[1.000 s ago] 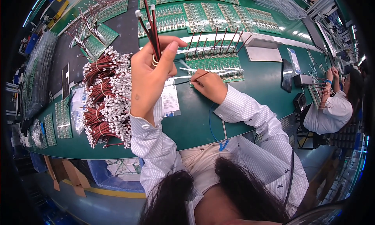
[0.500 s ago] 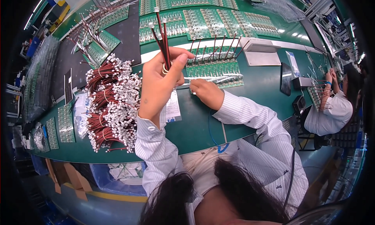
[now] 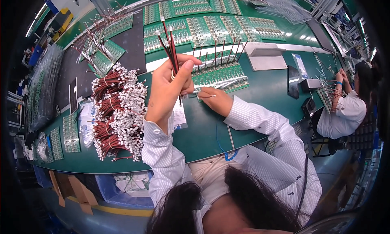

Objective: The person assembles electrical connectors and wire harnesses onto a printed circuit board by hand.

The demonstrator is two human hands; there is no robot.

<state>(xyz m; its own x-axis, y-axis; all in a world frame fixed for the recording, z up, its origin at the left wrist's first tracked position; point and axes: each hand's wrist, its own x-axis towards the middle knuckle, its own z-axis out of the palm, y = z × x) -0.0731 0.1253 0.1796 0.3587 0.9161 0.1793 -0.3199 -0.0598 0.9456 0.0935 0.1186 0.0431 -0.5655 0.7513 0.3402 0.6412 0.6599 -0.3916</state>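
Note:
My left hand (image 3: pixel 167 86) is closed around a small bundle of red-and-black wire leads (image 3: pixel 172 51) with white connectors, which point upward. Lower down, my right hand (image 3: pixel 218 101) has its fingers pinched together; a single wire lead (image 3: pixel 209 96) with a white end lies across them. Just beyond both hands is a green circuit board panel (image 3: pixel 231 73), with several dark leads standing up from its far part and whitish strands lying across it. To the left of my left hand sits a large pile of bundled wire leads (image 3: pixel 118 112), tied in bunches, their white connectors massed on the right.
More green board panels (image 3: pixel 211 31) lie in rows at the back. Wired boards (image 3: pixel 107 51) rest on the dark mat at the left. A metal bracket (image 3: pixel 266 57), a phone (image 3: pixel 293 81) and a small black box (image 3: pixel 309 107) are on the right. Another person (image 3: pixel 345 108) works there.
My right hand has come down slightly from the board's whitish strands, and a lead with a white end now shows across its fingers. My left hand keeps its bundle. The view has shifted slightly.

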